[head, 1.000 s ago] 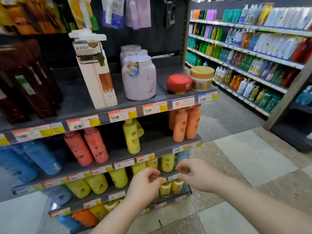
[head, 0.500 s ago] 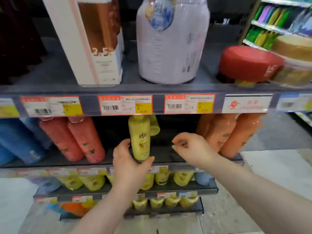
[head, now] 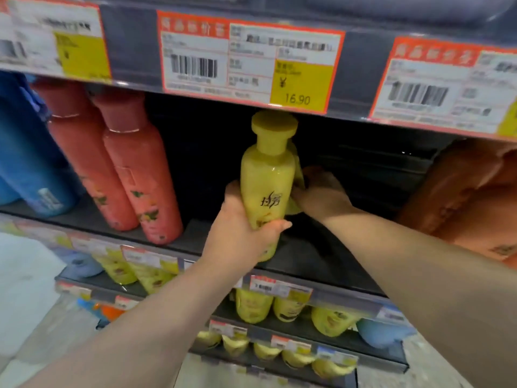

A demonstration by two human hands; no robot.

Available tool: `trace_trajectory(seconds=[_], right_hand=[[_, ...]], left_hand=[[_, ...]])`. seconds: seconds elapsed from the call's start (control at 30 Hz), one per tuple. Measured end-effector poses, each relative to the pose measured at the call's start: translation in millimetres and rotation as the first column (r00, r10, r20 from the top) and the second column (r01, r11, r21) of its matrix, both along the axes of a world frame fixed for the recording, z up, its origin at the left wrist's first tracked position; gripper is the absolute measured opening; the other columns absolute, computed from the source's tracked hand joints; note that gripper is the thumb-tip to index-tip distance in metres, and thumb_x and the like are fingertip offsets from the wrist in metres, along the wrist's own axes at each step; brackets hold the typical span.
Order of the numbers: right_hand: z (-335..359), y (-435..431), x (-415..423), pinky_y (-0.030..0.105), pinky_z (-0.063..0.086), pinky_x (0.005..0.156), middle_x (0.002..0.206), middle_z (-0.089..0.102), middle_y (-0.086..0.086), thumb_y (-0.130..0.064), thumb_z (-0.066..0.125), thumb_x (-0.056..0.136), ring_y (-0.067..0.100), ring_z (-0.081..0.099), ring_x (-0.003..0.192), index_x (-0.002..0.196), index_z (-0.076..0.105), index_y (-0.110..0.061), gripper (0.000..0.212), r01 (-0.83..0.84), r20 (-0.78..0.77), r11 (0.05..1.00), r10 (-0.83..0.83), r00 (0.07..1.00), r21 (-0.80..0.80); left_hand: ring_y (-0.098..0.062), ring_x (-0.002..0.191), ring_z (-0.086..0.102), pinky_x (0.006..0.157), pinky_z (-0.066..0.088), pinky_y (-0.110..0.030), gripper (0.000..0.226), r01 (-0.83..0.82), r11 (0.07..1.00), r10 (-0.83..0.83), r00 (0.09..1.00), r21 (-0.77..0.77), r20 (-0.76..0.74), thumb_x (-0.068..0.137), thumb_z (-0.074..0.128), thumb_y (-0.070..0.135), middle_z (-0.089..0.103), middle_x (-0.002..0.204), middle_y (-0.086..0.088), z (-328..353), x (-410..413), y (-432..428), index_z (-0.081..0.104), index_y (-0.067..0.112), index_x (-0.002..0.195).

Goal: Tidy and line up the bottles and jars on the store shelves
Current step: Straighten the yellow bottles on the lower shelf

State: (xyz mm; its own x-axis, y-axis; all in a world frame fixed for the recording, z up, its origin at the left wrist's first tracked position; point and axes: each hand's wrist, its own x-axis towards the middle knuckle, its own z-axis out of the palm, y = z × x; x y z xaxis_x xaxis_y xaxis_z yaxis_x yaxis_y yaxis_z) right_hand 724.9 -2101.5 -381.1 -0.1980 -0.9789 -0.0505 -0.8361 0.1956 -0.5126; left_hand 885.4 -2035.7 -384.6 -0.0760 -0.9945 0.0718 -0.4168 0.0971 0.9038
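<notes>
A yellow bottle (head: 267,175) with a round flat cap stands upright near the front of the dark second shelf (head: 307,256). My left hand (head: 243,231) grips its lower body, thumb across the front. Behind it a second yellow bottle (head: 298,177) shows only as a sliver. My right hand (head: 321,191) reaches past the front bottle and holds that rear bottle, its fingers mostly hidden.
Two red bottles (head: 134,169) lean at the left of the same shelf, with blue bottles (head: 25,152) further left and orange bottles (head: 472,197) at the right. The upper shelf edge with price tags (head: 249,60) hangs just above the yellow cap. Lower shelves hold several yellow bottles (head: 253,305).
The view has closed in on the second shelf. My left hand has closed round the front yellow bottle, and my right hand has gone behind it to the rear bottle.
</notes>
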Motion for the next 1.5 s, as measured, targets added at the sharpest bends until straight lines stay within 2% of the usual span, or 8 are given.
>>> trace_trajectory(seconds=[0.13,0.27,0.9,1.07,1.2,1.33,1.43,1.5], right_hand=[[-16.0,-28.9,0.8,0.035,0.038,0.090,0.135,0.043,0.015,-0.051,0.057,0.081,0.033,0.045,0.123,0.133,0.033,-0.010,0.071,0.103,0.084,0.990,-0.111,0.990,0.094],[-23.1,-39.7,6.1,0.034,0.034,0.098,0.139,0.040,0.021,-0.031,0.050,0.092,0.035,0.039,0.127,0.135,0.036,0.000,0.055,0.073,0.114,0.991,-0.086,0.990,0.114],[-6.3,39.3,-14.9,0.033,0.048,0.080,0.131,0.049,0.011,-0.061,0.071,0.061,0.031,0.054,0.112,0.135,0.032,-0.015,0.096,0.235,0.169,0.914,-0.302,0.938,0.331],[-9.1,28.0,-8.0,0.028,0.044,0.064,0.077,0.052,0.001,-0.058,0.066,0.067,0.021,0.054,0.073,0.115,0.055,-0.014,0.066,0.205,0.169,0.933,-0.263,0.950,0.297],[-15.5,33.6,-2.9,0.026,0.042,0.063,0.072,0.050,-0.002,-0.050,0.068,0.068,0.020,0.052,0.070,0.104,0.057,-0.018,0.049,0.224,0.186,0.955,-0.260,0.948,0.197],[-16.9,48.3,-7.1,0.029,0.049,0.078,0.108,0.057,0.004,-0.044,0.071,0.065,0.023,0.058,0.093,0.121,0.049,-0.018,0.065,0.292,0.354,0.955,-0.259,0.899,-0.044],[-17.0,65.1,-8.7,0.010,0.034,0.086,0.110,0.040,-0.003,-0.033,0.077,0.063,0.005,0.041,0.095,0.126,0.048,-0.018,0.072,0.320,0.414,0.894,-0.174,0.894,-0.315],[-17.2,78.8,-9.6,-0.002,0.030,0.080,0.102,0.040,-0.006,-0.019,0.077,0.064,-0.003,0.042,0.084,0.113,0.056,-0.017,0.053,0.267,0.400,0.819,-0.051,0.915,-0.508]], left_hand=[[0.004,0.080,0.053,0.066,0.045,-0.016,0.063,0.020,0.997,-0.020,1.000,-0.074,-0.006,0.063,0.079,0.036,0.053,0.090,0.020,-3.9,2.9,-2.5,0.028,0.038,0.100],[-0.013,0.088,0.056,0.073,0.044,-0.026,0.063,0.013,0.997,-0.011,1.000,-0.073,0.028,0.064,0.078,0.038,0.056,0.102,0.006,-7.6,3.4,-4.5,0.026,0.038,0.100],[-0.013,0.090,0.054,0.075,0.041,-0.025,0.064,0.024,0.999,-0.023,1.000,-0.035,0.021,0.067,0.080,0.029,0.056,0.098,0.007,0.0,2.8,-0.6,0.027,0.032,0.104],[-0.010,0.088,0.052,0.074,0.040,-0.024,0.063,0.035,0.998,-0.034,0.999,-0.045,0.020,0.068,0.079,0.030,0.049,0.091,0.019,0.1,3.7,0.0,0.027,0.029,0.104],[-0.017,0.097,0.055,0.080,0.044,-0.029,0.064,0.038,0.999,-0.037,0.999,-0.032,0.008,0.068,0.079,0.030,0.056,0.106,0.001,-2.1,3.6,-0.4,0.027,0.029,0.106],[-0.020,0.100,0.056,0.083,0.046,-0.032,0.066,0.038,0.999,-0.038,0.999,-0.031,0.014,0.067,0.079,0.029,0.056,0.111,-0.005,-3.1,3.8,-1.2,0.026,0.030,0.106],[-0.020,0.100,0.056,0.082,0.045,-0.031,0.066,0.037,0.999,-0.036,0.999,-0.038,0.006,0.066,0.079,0.029,0.057,0.110,-0.005,-3.2,3.4,-2.2,0.026,0.029,0.105],[-0.020,0.099,0.056,0.081,0.044,-0.030,0.065,0.037,0.999,-0.036,0.999,-0.037,0.009,0.066,0.079,0.030,0.057,0.110,-0.005,-3.2,3.5,-2.2,0.027,0.029,0.106]])
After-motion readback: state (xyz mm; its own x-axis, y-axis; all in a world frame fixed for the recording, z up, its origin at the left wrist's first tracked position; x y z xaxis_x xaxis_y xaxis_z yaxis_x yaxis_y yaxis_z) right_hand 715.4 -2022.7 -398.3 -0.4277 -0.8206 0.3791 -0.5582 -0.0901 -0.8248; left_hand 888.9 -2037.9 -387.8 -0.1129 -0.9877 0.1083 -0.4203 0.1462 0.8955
